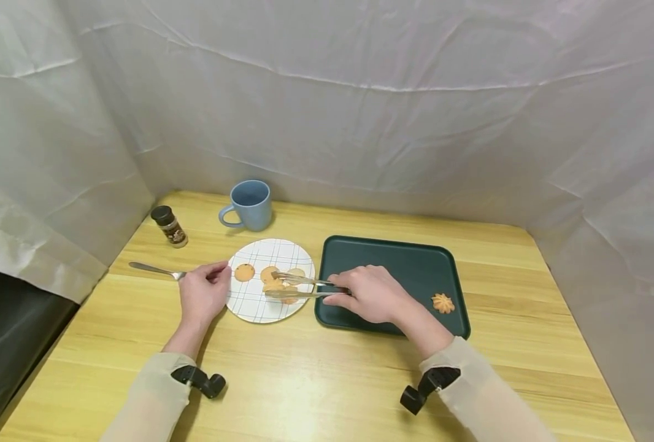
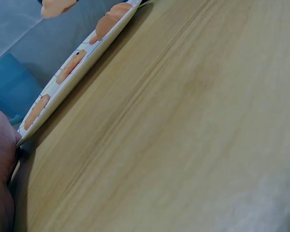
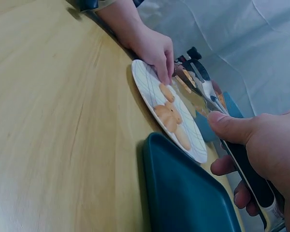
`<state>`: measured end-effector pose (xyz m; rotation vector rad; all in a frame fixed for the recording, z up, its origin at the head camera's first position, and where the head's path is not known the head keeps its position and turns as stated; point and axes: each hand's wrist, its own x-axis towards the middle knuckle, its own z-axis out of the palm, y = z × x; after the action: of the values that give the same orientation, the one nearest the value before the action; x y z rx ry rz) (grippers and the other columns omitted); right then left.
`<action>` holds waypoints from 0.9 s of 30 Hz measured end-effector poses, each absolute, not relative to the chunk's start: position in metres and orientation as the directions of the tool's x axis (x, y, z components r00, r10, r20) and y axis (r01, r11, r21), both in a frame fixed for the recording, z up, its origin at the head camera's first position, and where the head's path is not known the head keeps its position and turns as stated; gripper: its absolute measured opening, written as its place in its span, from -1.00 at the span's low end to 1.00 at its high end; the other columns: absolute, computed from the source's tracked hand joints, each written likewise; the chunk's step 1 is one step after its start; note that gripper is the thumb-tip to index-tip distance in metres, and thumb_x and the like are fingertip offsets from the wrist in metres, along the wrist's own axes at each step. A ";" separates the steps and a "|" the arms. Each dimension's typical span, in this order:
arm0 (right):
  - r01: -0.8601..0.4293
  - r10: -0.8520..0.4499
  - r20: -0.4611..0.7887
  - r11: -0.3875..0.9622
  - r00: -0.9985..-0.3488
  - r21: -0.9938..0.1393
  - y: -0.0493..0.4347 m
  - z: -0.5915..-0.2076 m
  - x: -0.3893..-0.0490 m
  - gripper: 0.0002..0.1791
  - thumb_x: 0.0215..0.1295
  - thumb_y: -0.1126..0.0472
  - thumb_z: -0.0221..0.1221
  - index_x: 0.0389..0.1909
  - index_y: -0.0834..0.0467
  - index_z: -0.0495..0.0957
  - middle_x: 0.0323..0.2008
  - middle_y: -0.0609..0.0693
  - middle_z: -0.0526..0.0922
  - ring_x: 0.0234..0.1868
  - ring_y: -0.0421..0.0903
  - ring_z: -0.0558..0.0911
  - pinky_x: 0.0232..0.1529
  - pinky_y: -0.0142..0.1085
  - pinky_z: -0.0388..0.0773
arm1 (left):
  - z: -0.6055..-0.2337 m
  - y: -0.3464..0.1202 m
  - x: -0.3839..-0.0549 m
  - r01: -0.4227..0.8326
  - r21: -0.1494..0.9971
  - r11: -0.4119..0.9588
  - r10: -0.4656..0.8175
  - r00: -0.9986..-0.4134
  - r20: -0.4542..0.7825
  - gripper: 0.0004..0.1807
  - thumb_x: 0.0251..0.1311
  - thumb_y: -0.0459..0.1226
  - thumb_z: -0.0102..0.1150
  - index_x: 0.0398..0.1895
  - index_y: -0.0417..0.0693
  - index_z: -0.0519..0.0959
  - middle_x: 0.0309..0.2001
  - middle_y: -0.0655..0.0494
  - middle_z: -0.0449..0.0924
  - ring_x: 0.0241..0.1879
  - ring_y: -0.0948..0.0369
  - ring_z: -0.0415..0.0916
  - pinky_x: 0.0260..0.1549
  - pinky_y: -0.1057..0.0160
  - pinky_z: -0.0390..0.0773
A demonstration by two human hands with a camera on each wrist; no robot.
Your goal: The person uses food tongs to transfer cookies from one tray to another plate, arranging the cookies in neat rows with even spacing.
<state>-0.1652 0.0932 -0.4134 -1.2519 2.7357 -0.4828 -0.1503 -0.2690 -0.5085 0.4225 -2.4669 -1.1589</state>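
Note:
My left hand [image 1: 204,294] pinches the left rim of a round white plate [image 1: 257,310] with a grid pattern. Several cookies, one of them this round one [image 1: 244,272], lie on the plate. My right hand [image 1: 375,294] holds metal tongs [image 1: 299,294] with dark grips [image 3: 244,166]. Their arms stand apart over the plate's cookies, tips pointing left. In the left wrist view a cookie-coloured piece [image 2: 58,7] shows above the plate; whether the tongs grip it is unclear. Beneath my right hand is a dark green tray [image 1: 384,248], with a flower-shaped cookie [image 1: 443,302] on its right side.
A blue mug [image 1: 254,212] stands behind the plate. Farther left is a small black-capped seasoning jar [image 1: 169,227]. A metal utensil [image 1: 153,268] lies beside my left hand, its end hidden there. Grey cloth [image 1: 360,135] hangs around the wooden table [image 1: 283,380].

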 end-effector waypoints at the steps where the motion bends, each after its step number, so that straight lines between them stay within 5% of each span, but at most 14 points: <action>1: -0.724 -0.753 0.043 0.613 -0.657 -0.316 0.091 -0.414 -0.165 -0.45 0.55 -0.23 0.17 0.28 0.04 0.69 0.08 -0.07 0.78 -0.32 -0.24 0.70 -0.34 -0.25 0.60 | -0.509 -0.269 -0.150 -0.105 0.782 0.614 -0.420 -0.883 0.211 -0.72 0.43 -0.20 0.29 0.03 -0.18 0.80 -0.22 -0.07 0.80 -0.24 0.08 0.73 -0.30 0.42 0.56; 5: -0.735 -0.764 0.039 0.604 -0.644 -0.310 0.082 -0.417 -0.166 -0.63 0.56 -0.23 0.16 -0.03 -0.07 0.74 -0.24 -0.21 0.75 -0.43 -0.22 0.65 -0.43 -0.24 0.52 | -0.509 -0.269 -0.150 -0.104 0.779 0.618 -0.422 -0.880 0.218 -0.73 0.41 -0.21 0.31 0.01 -0.17 0.81 -0.23 -0.05 0.80 -0.25 0.09 0.73 -0.31 0.44 0.54; 9: -0.736 -0.772 0.035 0.589 -0.635 -0.334 0.074 -0.422 -0.167 -0.76 0.56 -0.20 0.18 -0.27 -0.18 0.60 -0.58 -0.27 0.46 -0.64 -0.25 0.42 -0.61 -0.26 0.25 | -0.509 -0.269 -0.150 -0.089 0.774 0.627 -0.423 -0.874 0.241 -0.75 0.40 -0.24 0.32 -0.01 -0.18 0.81 -0.26 -0.05 0.81 -0.27 0.08 0.73 -0.33 0.48 0.51; 15: -0.732 -0.771 0.016 0.599 -0.637 -0.324 0.070 -0.427 -0.168 -0.67 0.56 -0.22 0.17 -0.39 -0.15 0.52 -0.64 -0.24 0.33 -0.64 -0.26 0.37 -0.60 -0.28 0.19 | -0.507 -0.267 -0.149 -0.074 0.768 0.636 -0.417 -0.870 0.262 -0.77 0.38 -0.27 0.32 -0.03 -0.20 0.82 -0.28 -0.07 0.81 -0.28 0.07 0.74 -0.35 0.51 0.49; 27: -0.725 -0.759 0.005 0.619 -0.651 -0.302 0.061 -0.431 -0.167 -0.70 0.55 -0.22 0.18 -0.34 -0.16 0.55 -0.63 -0.23 0.42 -0.61 -0.24 0.43 -0.60 -0.25 0.26 | -0.508 -0.267 -0.150 -0.064 0.769 0.636 -0.416 -0.868 0.272 -0.77 0.39 -0.28 0.32 -0.03 -0.21 0.81 -0.27 -0.08 0.81 -0.28 0.06 0.73 -0.35 0.53 0.47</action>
<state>-0.1670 0.0613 -0.4312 -1.2498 2.7149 -0.4228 -0.1495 -0.2672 -0.5080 0.3781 -2.4303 -1.1196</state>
